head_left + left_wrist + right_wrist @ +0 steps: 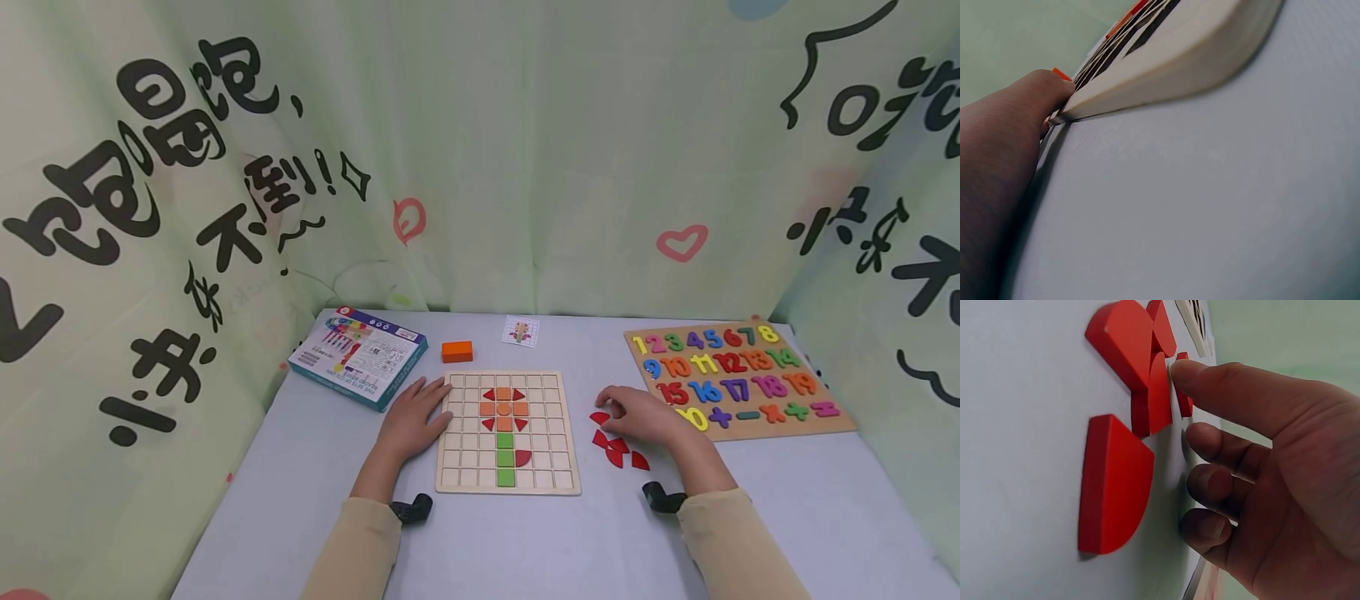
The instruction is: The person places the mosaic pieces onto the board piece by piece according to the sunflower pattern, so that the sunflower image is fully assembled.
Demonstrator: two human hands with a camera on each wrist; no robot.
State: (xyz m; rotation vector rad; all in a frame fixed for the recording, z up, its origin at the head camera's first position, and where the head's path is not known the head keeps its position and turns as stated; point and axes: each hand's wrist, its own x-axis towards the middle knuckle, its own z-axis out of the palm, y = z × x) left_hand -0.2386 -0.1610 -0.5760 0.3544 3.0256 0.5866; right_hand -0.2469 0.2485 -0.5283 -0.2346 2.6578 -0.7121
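Observation:
My left hand (411, 419) lies spread on the table, its fingertips and thumb against the left edge of a wooden grid board (468, 485). Orange and red pieces form a flower shape on the board, above a column of green squares (506, 458); a red quarter-round piece (522, 458) sits beside that stem. Right of the board, my right hand (640, 414) pinches a red quarter-round piece (1189, 405) at table level between thumb and index finger; the index fingertip is hidden in the right wrist view. Several more red quarter-round pieces (1124, 494) lie loose beneath this hand.
A puzzle box (360, 354) lies at the back left, with an orange block (457, 352) and a small picture card (521, 331) along the back. At the right is a number board (738, 429) under the right forearm's far side. Printed curtains surround the table.

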